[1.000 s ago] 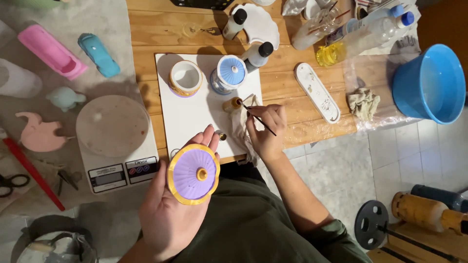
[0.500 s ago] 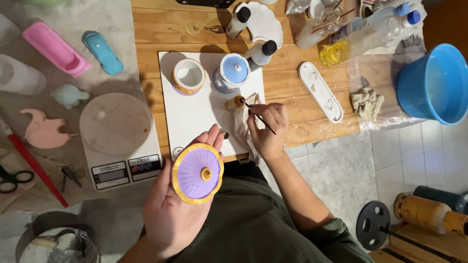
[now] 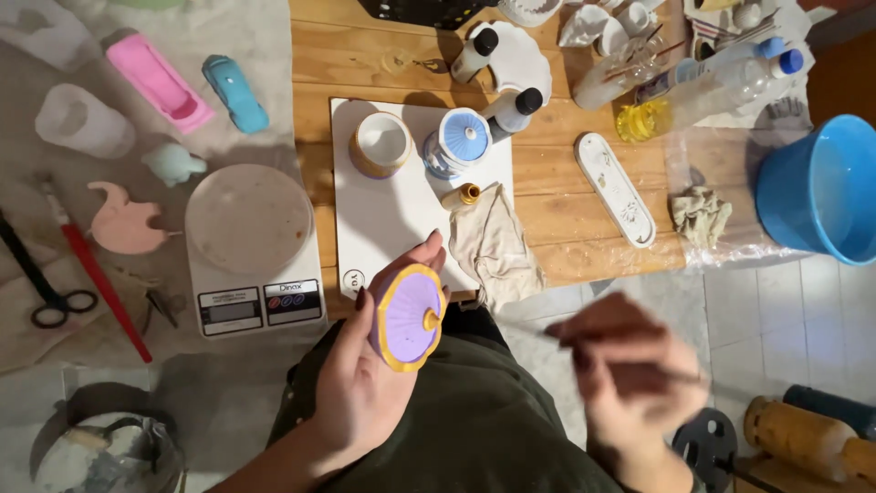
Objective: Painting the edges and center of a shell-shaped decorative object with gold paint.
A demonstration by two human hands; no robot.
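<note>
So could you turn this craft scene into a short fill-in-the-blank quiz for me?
1. The left hand holds a purple lid with a ____ rim.
2. The bucket at the right is ____.
3. The cloth lies partly on the ____ board.
4. The blurred right hand holds a thin ____.

Missing words: yellow; blue; white; brush

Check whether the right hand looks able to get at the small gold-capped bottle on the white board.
Probably yes. The right hand, blurred and gripping a thin brush, is off to the side, and only the flat cloth lies between it and the small bottle.
</note>
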